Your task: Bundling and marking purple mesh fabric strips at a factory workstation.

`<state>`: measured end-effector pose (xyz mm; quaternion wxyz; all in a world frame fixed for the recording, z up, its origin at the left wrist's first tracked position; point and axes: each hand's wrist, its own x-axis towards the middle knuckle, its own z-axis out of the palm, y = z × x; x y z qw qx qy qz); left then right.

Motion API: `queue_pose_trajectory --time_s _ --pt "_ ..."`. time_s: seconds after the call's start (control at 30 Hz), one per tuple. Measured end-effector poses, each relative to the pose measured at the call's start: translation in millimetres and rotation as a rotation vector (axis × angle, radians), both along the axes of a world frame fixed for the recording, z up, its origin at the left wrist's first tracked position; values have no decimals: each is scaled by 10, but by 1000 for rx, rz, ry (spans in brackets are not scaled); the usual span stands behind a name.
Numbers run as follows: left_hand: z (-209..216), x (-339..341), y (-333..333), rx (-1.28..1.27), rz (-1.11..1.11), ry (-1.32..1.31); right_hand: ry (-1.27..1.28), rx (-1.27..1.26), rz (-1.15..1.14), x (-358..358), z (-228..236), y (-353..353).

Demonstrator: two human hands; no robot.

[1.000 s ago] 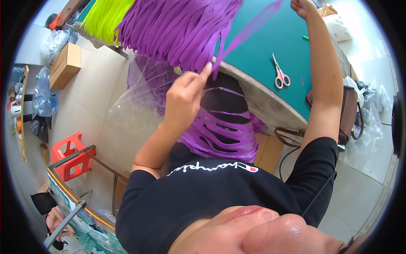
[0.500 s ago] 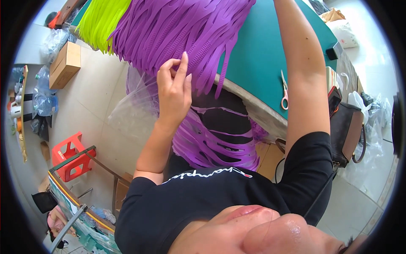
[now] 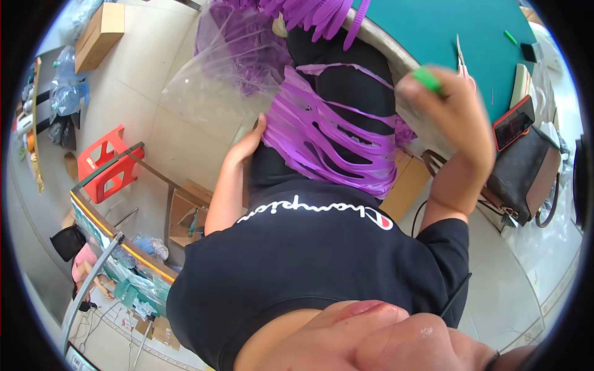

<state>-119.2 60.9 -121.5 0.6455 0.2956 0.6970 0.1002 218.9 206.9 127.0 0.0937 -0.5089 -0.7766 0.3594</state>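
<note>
My right hand [image 3: 455, 114] is raised at the table's near edge, blurred by motion. Its fingers are closed on a small bright green piece [image 3: 427, 79], whose kind I cannot make out. My left hand [image 3: 249, 142] rests low against my left thigh, a finger stretched along the edge of a purple slotted sheet [image 3: 334, 133]. This thin, torn-looking sheet lies across my lap. Purple straps [image 3: 315, 15] with rounded ends hang over the table edge at the top. Scissors [image 3: 461, 59] with pale pink handles lie on the green tabletop [image 3: 427, 31], partly behind my right hand.
A clear plastic bag [image 3: 207, 80] with purple pieces hangs left of my knees. On the right are a phone [image 3: 515, 123] and a dark handbag [image 3: 523, 176]. A red stool [image 3: 111, 164] and a cardboard box [image 3: 99, 37] stand on the left floor. Someone in pink [image 3: 83, 263] is at lower left.
My right hand has come back from the far table, now with the green piece. My left hand has dropped from the purple straps to my lap. The view has tilted down toward my body.
</note>
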Motion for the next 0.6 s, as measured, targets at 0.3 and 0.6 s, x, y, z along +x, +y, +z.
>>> queue_pose_trajectory --time_s 0.3,0.6 --pt "371 346 267 316 693 -521 52 41 -181 -104 -845 -936" --pt "555 170 262 -28 840 -1384 273 -189 -453 127 -844 -911"
